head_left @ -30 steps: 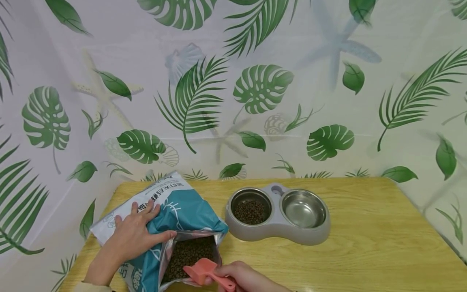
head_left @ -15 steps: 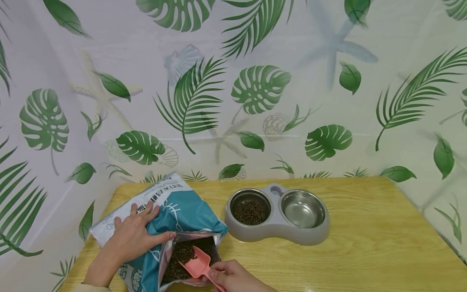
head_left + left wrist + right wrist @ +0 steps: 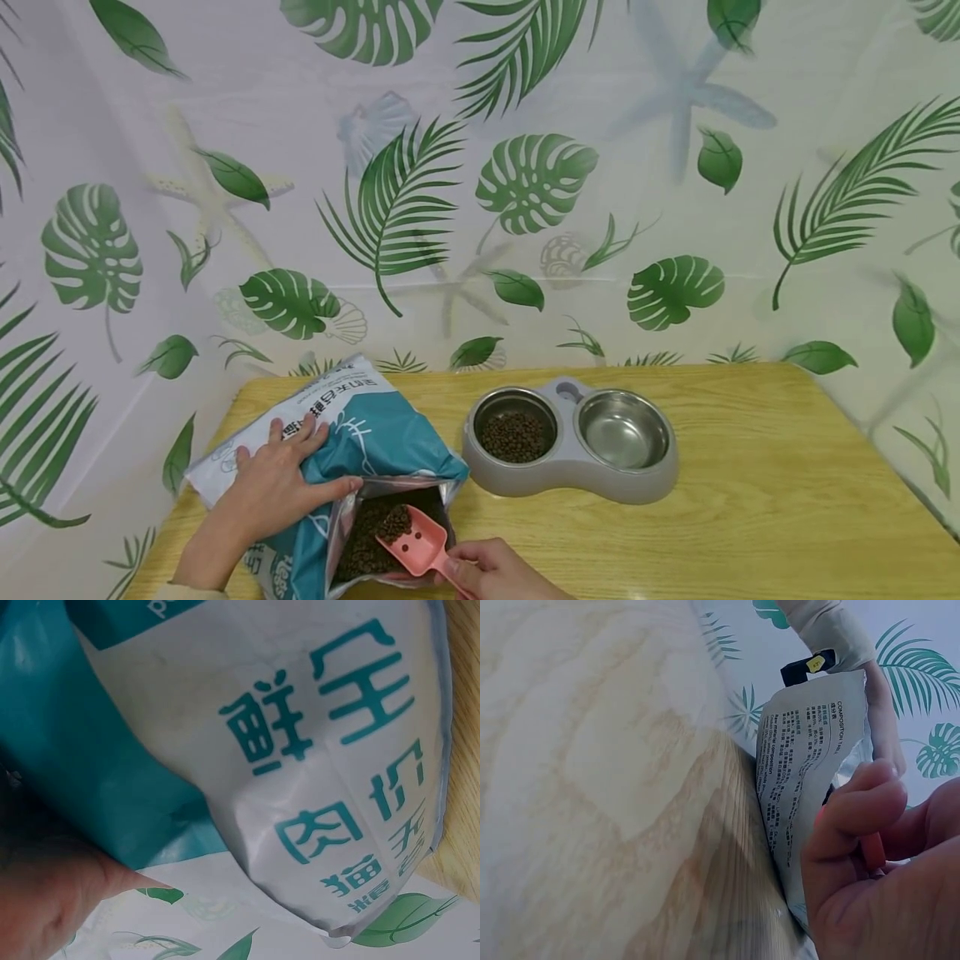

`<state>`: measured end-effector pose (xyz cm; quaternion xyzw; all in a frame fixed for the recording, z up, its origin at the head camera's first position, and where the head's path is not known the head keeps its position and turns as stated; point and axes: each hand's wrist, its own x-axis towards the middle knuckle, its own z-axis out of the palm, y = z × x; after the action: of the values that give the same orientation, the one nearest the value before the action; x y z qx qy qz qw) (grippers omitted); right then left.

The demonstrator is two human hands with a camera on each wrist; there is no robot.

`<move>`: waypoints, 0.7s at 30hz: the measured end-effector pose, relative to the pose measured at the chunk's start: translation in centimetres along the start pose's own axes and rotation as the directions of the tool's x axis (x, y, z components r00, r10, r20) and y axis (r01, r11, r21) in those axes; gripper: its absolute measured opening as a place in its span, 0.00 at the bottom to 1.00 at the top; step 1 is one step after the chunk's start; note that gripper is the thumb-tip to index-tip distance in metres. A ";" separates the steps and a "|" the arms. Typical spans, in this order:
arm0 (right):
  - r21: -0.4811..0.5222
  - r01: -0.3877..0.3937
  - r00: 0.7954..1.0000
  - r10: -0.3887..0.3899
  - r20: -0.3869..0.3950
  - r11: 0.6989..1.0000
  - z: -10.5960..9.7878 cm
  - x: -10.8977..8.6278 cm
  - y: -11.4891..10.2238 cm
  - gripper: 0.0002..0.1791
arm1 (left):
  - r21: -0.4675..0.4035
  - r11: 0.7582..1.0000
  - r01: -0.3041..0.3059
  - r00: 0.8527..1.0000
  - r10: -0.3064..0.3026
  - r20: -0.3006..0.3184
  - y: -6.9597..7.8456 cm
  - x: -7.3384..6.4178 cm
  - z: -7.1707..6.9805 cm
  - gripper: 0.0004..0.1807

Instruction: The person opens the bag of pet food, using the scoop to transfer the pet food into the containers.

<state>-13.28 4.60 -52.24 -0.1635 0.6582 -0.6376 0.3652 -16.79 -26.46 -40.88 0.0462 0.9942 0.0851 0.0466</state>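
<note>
A teal and white cat food bag (image 3: 405,425) lies on its side at the table's left, its mouth facing the front and brown kibble (image 3: 360,546) inside. My left hand (image 3: 273,479) rests spread on top of it, thumb along the rim of the mouth. In the left wrist view, the printed bag (image 3: 300,765) fills most of the picture. My right hand (image 3: 495,571) grips the handle of a pink scoop (image 3: 422,546), whose blade is within the bag's mouth with kibble at its tip. Curled fingers cover most of the scoop (image 3: 871,851) in the right wrist view.
Right of the bag stands a grey double bowl stand (image 3: 566,473). Its left steel bowl (image 3: 483,406) holds kibble; bare metal shows in the right bowl (image 3: 622,429). The wooden table (image 3: 780,500) meets a leaf-print cloth (image 3: 585,325) at the back.
The scoop has moved further into the bag and turned face up, with kibble now on its blade. My left hand and the bag have hardly moved.
</note>
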 end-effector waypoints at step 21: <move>0.228 0.222 0.950 -0.263 0.168 0.948 0.0 -3.7 -3.9 0.32 | -0.002 1.000 -0.001 1.000 0.001 -0.004 0.1 -0.1 0.0 0.60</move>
<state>-11.73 6.65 -47.51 -0.2667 0.5240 -0.7234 0.3619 -16.73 -26.35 -40.84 0.0462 0.9942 0.0860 0.0449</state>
